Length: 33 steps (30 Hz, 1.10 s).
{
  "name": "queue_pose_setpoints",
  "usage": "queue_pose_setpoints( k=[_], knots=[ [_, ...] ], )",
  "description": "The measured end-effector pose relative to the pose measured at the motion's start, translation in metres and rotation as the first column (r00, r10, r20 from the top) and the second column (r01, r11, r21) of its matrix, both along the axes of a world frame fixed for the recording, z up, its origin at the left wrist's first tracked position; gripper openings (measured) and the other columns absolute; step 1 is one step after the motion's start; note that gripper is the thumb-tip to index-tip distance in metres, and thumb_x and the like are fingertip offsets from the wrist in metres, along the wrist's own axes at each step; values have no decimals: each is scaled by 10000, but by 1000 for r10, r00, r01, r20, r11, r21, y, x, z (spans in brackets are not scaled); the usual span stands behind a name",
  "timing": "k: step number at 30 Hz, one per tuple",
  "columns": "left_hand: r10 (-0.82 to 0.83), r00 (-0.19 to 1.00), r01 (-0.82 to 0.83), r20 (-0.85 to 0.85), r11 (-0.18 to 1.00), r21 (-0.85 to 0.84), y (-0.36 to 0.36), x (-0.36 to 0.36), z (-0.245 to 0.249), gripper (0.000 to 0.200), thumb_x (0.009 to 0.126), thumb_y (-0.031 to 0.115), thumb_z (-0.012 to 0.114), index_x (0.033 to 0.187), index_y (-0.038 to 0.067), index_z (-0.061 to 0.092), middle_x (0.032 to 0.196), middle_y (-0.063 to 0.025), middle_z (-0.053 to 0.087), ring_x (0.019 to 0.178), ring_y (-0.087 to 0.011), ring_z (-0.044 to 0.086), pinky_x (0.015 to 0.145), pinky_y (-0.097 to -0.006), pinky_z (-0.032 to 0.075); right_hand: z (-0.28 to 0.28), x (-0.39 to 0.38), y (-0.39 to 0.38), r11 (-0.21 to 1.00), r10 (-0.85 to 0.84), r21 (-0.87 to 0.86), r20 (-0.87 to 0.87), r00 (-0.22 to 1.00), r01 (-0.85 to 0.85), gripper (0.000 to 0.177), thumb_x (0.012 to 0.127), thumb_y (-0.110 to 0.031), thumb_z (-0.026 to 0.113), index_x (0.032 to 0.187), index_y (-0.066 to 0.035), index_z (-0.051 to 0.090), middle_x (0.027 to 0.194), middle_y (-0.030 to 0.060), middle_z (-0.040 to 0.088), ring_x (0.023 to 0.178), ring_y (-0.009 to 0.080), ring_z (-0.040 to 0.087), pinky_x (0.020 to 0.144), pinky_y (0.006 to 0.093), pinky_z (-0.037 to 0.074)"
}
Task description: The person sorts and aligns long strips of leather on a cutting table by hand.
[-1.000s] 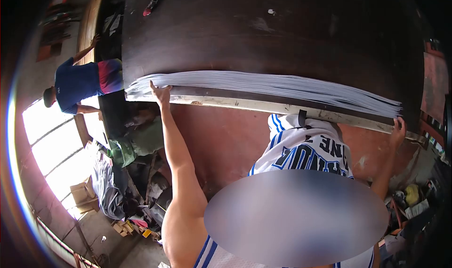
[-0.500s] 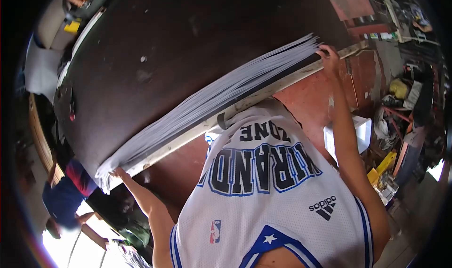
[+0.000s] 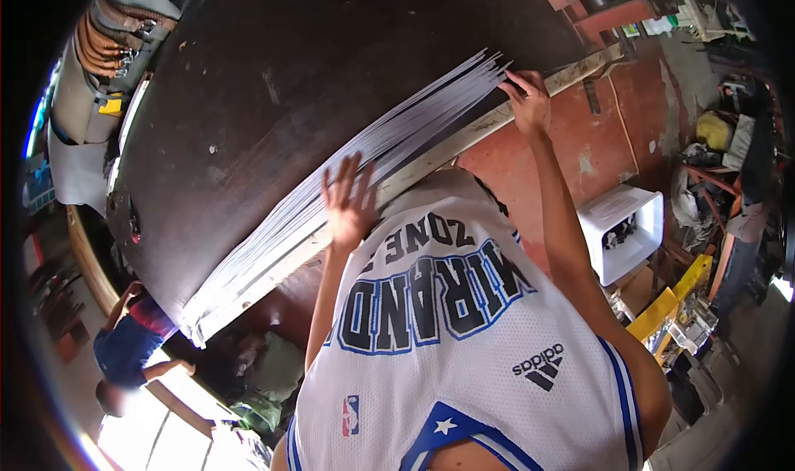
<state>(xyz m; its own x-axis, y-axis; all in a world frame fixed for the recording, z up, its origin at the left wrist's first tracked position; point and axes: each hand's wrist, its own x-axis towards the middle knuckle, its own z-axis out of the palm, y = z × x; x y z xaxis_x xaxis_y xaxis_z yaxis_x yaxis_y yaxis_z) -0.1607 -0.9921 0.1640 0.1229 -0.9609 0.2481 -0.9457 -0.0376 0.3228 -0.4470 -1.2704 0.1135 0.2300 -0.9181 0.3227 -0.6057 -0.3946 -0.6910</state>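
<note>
A bundle of long, thin, pale grey strips [image 3: 422, 113] lies along the near edge of a dark tabletop [image 3: 273, 40], its ends fanned out at the right. My left hand [image 3: 348, 202] is open over the middle of the bundle, fingers spread and slightly blurred, with nothing held. At the right end, the fingers of my right hand [image 3: 530, 105] pinch at the strip tips. The strips' left end rests by the table's corner, with neither hand there.
A pale wooden edge [image 3: 571, 75] borders the table. On my right stand a white plastic bin [image 3: 621, 235] and a yellow tool [image 3: 671, 301]. Brown belts [image 3: 103, 45] lie at the upper left. Another person in a dark blue shirt [image 3: 124, 351] is at the lower left.
My left hand has let go of the strips' left end and moved right to mid-bundle, opening. My right hand stays at the right end; the view has shifted slightly.
</note>
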Motion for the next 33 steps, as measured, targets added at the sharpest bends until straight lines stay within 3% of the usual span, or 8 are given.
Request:
queue_pose_setpoints(
  k=[2,4,7,8,15,24,27,33],
  knots=[
    [-48,999,49,-23,996,78,-32,-34,-3,619,840,229,747,1415,164,527,1554,-97,394,1439,-260,371,1175,-588,202,0,-3,-3,1000,-9,16,16,1000,9,236,821,-189,777,1052,-147,752,997,44,633,878,238,642,734,362,522],
    [-56,998,56,-8,993,101,-1,18,-11,672,856,241,727,1470,192,459,1596,-81,321,1468,-259,318,1176,-625,153,9,60,43,1000,-10,-25,5,1000,10,243,834,-217,763,1072,-163,754,1010,45,627,880,229,642,727,356,524],
    [-69,983,39,172,984,173,2,34,-13,586,909,186,643,1467,210,466,1593,-85,326,1467,-258,322,1181,-622,141,11,74,56,998,-47,29,-6,999,47,264,837,-275,759,1096,-228,753,1026,11,632,850,223,658,683,367,531],
    [-73,975,24,212,974,227,1,38,-9,529,947,137,551,1463,224,474,1591,-83,333,1463,-252,329,1184,-619,135,10,75,55,998,-59,39,15,998,58,260,831,-294,760,1088,-254,754,1033,-13,636,830,217,665,668,373,532],
    [38,979,-58,199,994,97,-8,34,-7,484,951,67,478,1408,203,559,1529,-64,446,1430,-260,394,1194,-587,126,7,60,45,994,11,108,65,998,-18,262,803,-263,774,1064,-250,751,1024,-13,638,849,228,655,713,379,537],
    [78,981,-96,178,991,95,-9,29,-9,534,894,3,492,1392,176,577,1515,-85,462,1427,-268,397,1192,-585,142,14,59,44,995,2,97,4,1000,-2,242,824,-275,755,1054,-198,759,1059,17,654,872,262,669,722,388,542],
    [77,977,-98,198,990,98,-11,27,-11,522,889,9,520,1382,169,584,1506,-95,470,1424,-271,401,1189,-589,147,15,57,42,995,24,99,37,999,-28,243,826,-260,761,1059,-190,757,1055,18,654,831,241,681,663,367,558],
    [51,993,-60,102,995,83,-23,12,-4,547,864,187,684,1397,176,564,1529,-89,440,1432,-265,386,1181,-607,148,15,54,37,995,34,94,45,998,-38,250,831,-283,761,1061,-187,753,1054,7,652,739,233,685,642,361,556]
  ],
)
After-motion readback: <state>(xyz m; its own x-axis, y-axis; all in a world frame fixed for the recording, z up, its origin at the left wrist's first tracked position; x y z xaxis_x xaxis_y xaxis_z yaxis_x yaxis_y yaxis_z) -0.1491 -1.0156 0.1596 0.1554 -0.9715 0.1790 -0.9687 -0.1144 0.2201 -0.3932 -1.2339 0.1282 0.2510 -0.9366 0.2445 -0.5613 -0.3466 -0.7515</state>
